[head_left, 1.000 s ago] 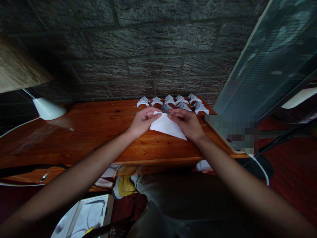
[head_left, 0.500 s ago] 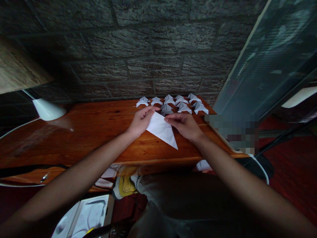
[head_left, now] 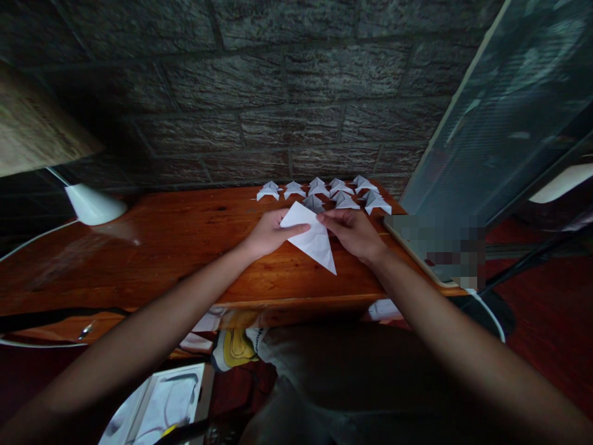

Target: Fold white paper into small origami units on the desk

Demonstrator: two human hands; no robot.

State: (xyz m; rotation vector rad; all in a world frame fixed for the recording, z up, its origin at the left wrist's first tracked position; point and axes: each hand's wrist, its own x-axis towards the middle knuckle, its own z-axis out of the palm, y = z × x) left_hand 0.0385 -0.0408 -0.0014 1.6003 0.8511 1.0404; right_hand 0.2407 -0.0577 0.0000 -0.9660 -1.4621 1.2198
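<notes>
Gripping creased, pointed white paper over brown wooden table, thumb-on-top with left hand, pinching its edge with right hand. Too indistinct to name inside open white rectangular box below.

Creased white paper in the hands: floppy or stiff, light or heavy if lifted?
The white paper is probably light, since it looks like thin sheet. It seems fairly stiff: its lower point extends past the left hand without visible droop. It may bend first along the faint creases near that point.
</notes>
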